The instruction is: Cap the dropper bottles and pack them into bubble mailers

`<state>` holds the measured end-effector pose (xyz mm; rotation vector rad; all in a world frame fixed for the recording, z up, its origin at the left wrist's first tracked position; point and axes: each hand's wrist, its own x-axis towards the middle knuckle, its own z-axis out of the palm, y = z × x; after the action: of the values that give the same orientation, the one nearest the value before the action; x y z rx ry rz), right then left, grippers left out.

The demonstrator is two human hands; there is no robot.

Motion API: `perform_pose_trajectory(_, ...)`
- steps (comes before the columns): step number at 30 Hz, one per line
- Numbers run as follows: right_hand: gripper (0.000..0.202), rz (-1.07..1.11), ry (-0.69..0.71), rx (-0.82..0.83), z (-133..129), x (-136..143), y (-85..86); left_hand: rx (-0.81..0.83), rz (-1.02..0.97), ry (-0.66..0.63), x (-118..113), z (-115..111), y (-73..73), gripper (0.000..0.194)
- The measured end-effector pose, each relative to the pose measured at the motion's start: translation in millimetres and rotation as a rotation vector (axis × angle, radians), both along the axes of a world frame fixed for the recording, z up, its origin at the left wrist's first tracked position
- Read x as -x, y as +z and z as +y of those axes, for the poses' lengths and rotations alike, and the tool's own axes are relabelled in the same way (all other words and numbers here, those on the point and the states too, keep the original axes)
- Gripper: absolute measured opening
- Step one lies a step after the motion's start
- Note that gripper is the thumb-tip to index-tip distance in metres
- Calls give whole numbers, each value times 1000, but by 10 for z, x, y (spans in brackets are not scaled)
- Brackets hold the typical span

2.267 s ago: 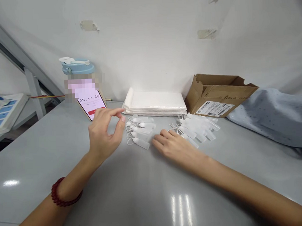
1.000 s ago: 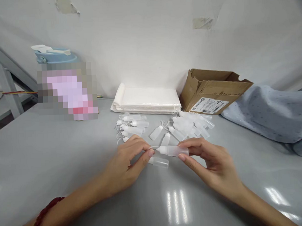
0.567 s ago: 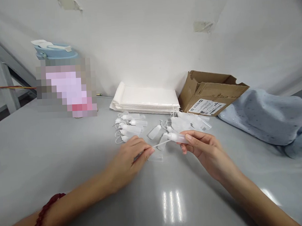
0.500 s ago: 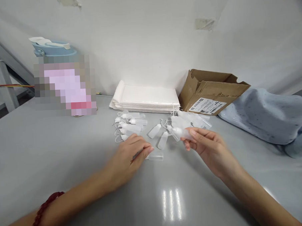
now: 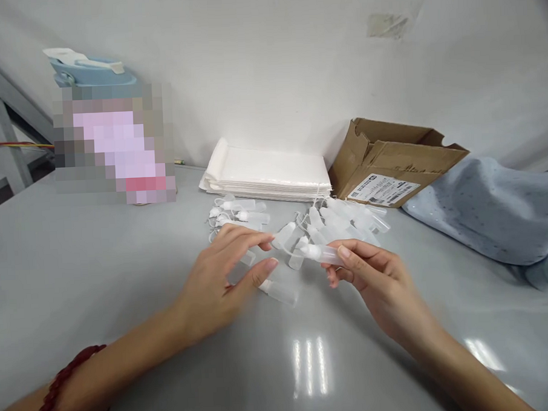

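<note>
At frame center, the right hand [image 5: 381, 279] pinches a bottle [image 5: 320, 253] by its base; the left hand [image 5: 218, 277] is parted, holding nothing visible (contact with the strap [image 5: 285, 251] is unclear). Apparent step: strap handling; gripping it calls for closing the left thumb.

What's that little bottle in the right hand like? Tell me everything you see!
The small bottle looks like cloudy, see-through plastic, with a white cap pointing left and a curved strap at the cap end. The right hand holds it nearly level by its other end, seemingly above the table, in front of other bottles. Whether the left hand touches the strap is unclear.
</note>
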<state>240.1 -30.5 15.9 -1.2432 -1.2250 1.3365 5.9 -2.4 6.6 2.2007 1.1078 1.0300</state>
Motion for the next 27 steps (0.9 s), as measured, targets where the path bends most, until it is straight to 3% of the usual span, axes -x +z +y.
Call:
perform_pose_trajectory(4, 21, -20, 26, -1, -37, -1, 11, -8, -53, -20, 10, 19, 14, 12)
perform_pose_trajectory(12, 22, -97, -9, -14, -80, 14, 26, -17, -45, -78, 0, -18, 63, 12)
perform_pose_trajectory(16, 25, -107, -15, -17, -83, 48, 32, -102, -28, -116, -17, -18, 85, 17)
perform_pose_trajectory(24, 27, -102, 45, 1, -100, 94, -9, -127, -132, -186, -73, -51, 5, 19)
perform_pose_trajectory(27, 28, -88, 7, 23, -118, 133, -4, -114, -169, -193, -72, -58, -11, 18)
